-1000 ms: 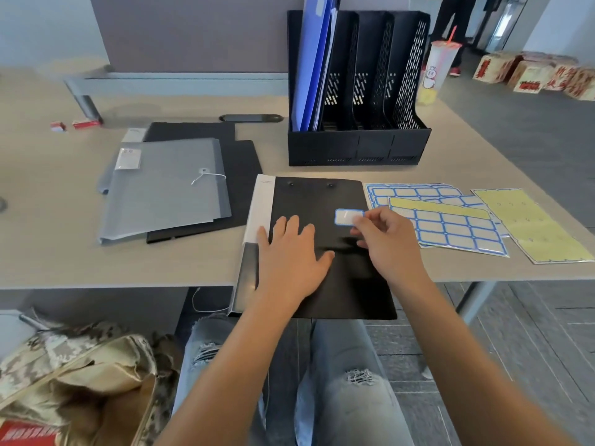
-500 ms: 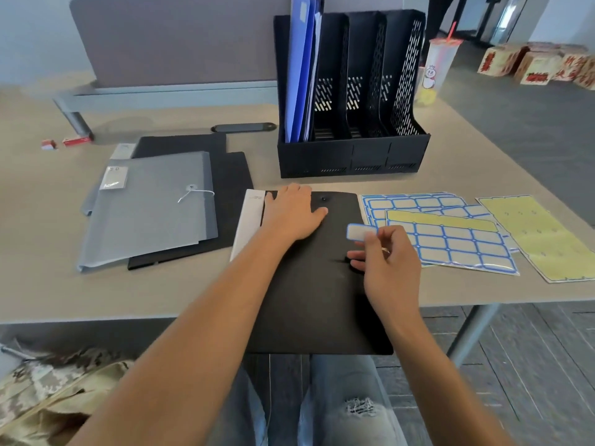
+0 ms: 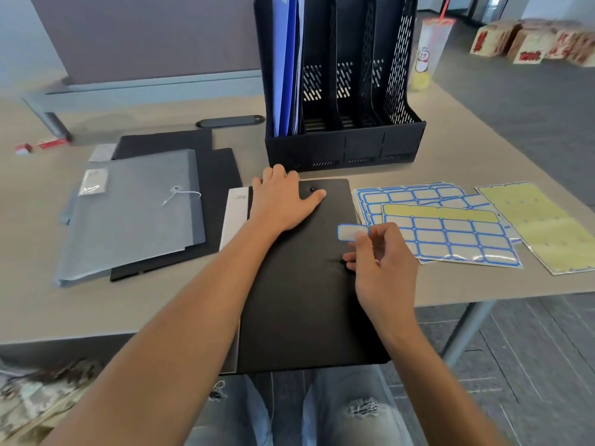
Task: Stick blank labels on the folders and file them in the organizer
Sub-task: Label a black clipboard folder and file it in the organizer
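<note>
A black folder (image 3: 299,297) with a white spine lies in front of me, its near end hanging over the table edge. My left hand (image 3: 283,201) presses flat on its far end. My right hand (image 3: 380,262) pinches a blank blue-bordered label (image 3: 349,232) just above the folder's right side. Sheets of blue-bordered labels (image 3: 450,236) lie right of the folder. The black organizer (image 3: 344,146) stands behind, with blue folders (image 3: 286,66) in its leftmost slot.
A grey string-tie folder (image 3: 128,210) lies on black folders (image 3: 219,175) at the left. Yellow backing sheets (image 3: 541,226) lie at the far right. A drink cup (image 3: 428,56) stands behind the organizer. A camouflage bag (image 3: 35,397) sits by my left knee.
My left hand slid from the folder's middle up to its far end. My right hand drew the label back toward the folder's right side. The view tilted closer to the table.
</note>
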A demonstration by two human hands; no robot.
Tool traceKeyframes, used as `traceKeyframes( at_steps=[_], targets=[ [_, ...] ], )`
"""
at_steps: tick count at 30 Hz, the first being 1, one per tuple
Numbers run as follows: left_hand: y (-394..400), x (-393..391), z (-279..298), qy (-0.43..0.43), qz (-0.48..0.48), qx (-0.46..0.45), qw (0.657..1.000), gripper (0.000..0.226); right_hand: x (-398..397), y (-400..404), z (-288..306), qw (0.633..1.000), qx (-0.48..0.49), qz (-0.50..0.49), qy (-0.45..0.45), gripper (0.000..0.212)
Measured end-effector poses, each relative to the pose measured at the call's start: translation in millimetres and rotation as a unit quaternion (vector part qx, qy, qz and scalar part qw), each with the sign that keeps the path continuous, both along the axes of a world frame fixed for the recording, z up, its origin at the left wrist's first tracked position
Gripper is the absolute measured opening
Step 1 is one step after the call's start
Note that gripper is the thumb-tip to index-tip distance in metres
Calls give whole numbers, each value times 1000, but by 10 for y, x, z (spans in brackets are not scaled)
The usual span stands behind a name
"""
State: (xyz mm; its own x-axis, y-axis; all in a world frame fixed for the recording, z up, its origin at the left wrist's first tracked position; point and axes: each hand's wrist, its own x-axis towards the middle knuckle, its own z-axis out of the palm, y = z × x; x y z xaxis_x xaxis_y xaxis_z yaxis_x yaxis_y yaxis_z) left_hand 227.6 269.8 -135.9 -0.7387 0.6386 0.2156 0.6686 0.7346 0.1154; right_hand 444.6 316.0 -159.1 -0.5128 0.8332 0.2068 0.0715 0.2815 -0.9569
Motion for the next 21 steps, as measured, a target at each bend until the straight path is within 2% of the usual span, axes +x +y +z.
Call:
traceKeyframes(
  at_steps=[5,9,13,21],
  targets=[
    [-128,56,443,0,-8,77,997,65,33,-72,38,999,30,-16,25,17],
    [-211,304,965,55,-28,131,989,59,123,-156,213,994,68,-14,80,12],
    [-281,728,1507,128,-52,198,970,50,232,-187,678,984,114,-33,131,15],
    [-392,1364,2339,213,-72,277,934,46,521,22,1594,973,75,-1,219,16]
  ],
)
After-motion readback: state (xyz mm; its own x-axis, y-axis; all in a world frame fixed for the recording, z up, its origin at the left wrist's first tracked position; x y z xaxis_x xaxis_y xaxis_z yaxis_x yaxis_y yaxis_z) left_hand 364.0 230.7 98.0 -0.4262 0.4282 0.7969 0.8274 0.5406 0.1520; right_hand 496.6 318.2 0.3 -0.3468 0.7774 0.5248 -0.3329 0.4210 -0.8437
